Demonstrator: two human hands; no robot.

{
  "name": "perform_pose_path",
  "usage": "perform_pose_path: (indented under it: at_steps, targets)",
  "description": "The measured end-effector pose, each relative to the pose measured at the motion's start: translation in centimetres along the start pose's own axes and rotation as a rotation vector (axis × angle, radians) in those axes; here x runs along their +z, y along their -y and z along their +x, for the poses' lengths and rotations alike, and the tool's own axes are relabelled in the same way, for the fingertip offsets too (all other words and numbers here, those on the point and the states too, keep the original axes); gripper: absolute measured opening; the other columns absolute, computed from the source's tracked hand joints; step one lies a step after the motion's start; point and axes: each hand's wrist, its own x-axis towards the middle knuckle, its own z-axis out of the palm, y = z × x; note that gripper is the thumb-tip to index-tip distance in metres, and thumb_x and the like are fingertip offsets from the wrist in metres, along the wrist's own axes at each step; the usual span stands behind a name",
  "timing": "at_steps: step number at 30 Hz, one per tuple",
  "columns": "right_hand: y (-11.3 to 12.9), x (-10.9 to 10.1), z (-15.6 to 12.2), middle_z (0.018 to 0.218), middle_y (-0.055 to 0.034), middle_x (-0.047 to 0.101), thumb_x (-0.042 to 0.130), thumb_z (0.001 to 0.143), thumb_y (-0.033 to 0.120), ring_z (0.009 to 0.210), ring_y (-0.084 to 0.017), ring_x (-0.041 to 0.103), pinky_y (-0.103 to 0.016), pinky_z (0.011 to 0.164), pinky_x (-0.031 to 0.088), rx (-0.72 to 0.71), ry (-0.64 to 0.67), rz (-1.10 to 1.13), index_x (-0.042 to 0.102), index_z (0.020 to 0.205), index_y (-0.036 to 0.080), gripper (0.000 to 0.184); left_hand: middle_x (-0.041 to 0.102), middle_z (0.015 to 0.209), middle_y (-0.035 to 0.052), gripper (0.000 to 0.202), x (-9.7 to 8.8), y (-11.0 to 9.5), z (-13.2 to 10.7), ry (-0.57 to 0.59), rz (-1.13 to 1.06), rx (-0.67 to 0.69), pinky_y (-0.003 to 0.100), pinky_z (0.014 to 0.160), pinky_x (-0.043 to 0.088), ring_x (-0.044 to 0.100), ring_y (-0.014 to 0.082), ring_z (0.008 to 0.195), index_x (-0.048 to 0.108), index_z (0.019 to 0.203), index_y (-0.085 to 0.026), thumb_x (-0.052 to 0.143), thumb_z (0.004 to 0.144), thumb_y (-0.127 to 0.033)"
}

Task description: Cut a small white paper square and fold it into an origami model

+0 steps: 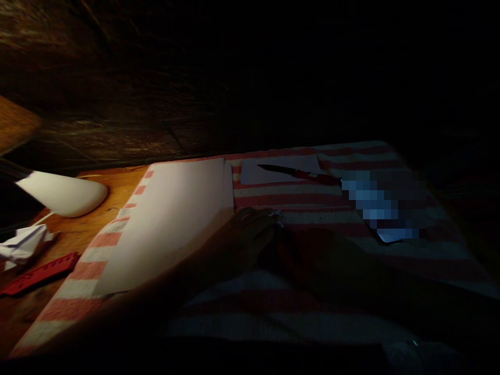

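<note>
The scene is very dark. My left hand [250, 237] reaches in from the lower left and rests on a red-and-white striped cloth [297, 200], just right of a large white sheet of paper [175, 219]. Its fingers are curled, and a tiny white scrap [275, 213] shows at the fingertips. My right hand [308, 255] is a dim shape in shadow right beside the left hand, and its fingers cannot be made out. A knife [297, 173] with a dark blade and red handle lies farther back on a small white sheet [253, 174].
A white lamp shade [62, 194] lights the wooden table [113, 182] at the left. Crumpled white paper [23, 243] and a red ruler [39, 273] lie at the left edge. A blurred-out patch [383, 203] covers something on the cloth at right. A dark wall stands behind.
</note>
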Motion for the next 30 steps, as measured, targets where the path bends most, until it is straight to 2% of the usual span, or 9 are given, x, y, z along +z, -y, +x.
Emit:
perform_pose_path:
  at_steps: [5,9,14,17,20,25,30]
  targets:
    - [0.1,0.3,-0.1,0.078,-0.0087,0.069,0.056,0.091,0.01,0.059,-0.018,0.055,-0.032,0.055,0.03,0.093,-0.027,-0.045,0.067,0.093,0.012,0.012,0.066,0.129,0.0129,0.023,0.1,-0.1,-0.1,0.007,0.068,0.009,0.043,0.099,0.046,0.06,0.0267,0.112,0.066,0.115,-0.011,0.051,0.099,-0.017]
    - [0.2,0.8,-0.3,0.074,-0.0062,0.066,0.059,0.085,0.005,0.064,-0.018,0.054,-0.033,0.057,0.034,0.042,-0.077,-0.065,0.066,0.081,0.015,0.013,0.064,0.131,0.0146,0.022,-0.2,-0.1,0.2,0.043,0.05,-0.026,0.042,0.093,0.046,0.06,0.0265,0.108,0.066,0.113,-0.011,0.053,0.096,-0.018]
    - [0.1,0.9,-0.2,0.077,-0.0063,0.064,0.063,0.086,0.007,0.072,-0.02,0.054,-0.033,0.057,0.037,0.046,-0.089,-0.073,0.065,0.077,0.016,0.012,0.062,0.132,0.0163,0.023,-0.7,0.0,0.3,0.1,0.065,-0.014,0.045,0.091,0.044,0.057,0.0289,0.117,0.063,0.113,-0.012,0.047,0.097,-0.017]
    - [0.1,0.9,-0.2,0.088,-0.0081,0.066,0.064,0.09,0.013,0.082,-0.022,0.056,-0.032,0.059,0.039,0.106,-0.076,-0.07,0.066,0.082,0.018,0.01,0.062,0.128,0.0143,0.019,-0.9,-0.3,0.2,0.142,0.058,-0.072,0.046,0.092,0.043,0.06,0.0272,0.105,0.064,0.107,-0.015,0.047,0.098,-0.018]
    - [0.1,1.1,-0.2,0.097,-0.0085,0.066,0.063,0.093,0.016,0.089,-0.023,0.056,-0.032,0.061,0.04,0.153,-0.091,-0.046,0.067,0.088,0.018,0.006,0.064,0.119,0.0117,0.017,-1.1,-0.5,0.2,0.178,0.02,-0.109,0.044,0.09,0.044,0.06,0.0254,0.097,0.064,0.101,-0.016,0.048,0.099,-0.021]
    - [-0.1,1.4,-0.3,0.097,-0.0068,0.065,0.064,0.092,0.016,0.089,-0.022,0.053,-0.032,0.062,0.04,0.151,-0.124,-0.061,0.065,0.088,0.019,0.006,0.062,0.123,0.0107,0.017,-1.3,-0.4,0.4,0.166,-0.024,-0.094,0.04,0.093,0.043,0.058,0.0246,0.102,0.063,0.108,-0.016,0.049,0.099,-0.019]
    - [-0.1,1.4,-0.3,0.09,-0.0062,0.064,0.065,0.089,0.012,0.082,-0.021,0.054,-0.031,0.059,0.038,0.132,-0.117,-0.026,0.063,0.083,0.018,0.01,0.063,0.112,0.011,0.013,-1.0,-0.2,0.3,0.15,-0.028,-0.089,0.041,0.088,0.044,0.057,0.026,0.096,0.064,0.099,-0.015,0.052,0.097,-0.02]
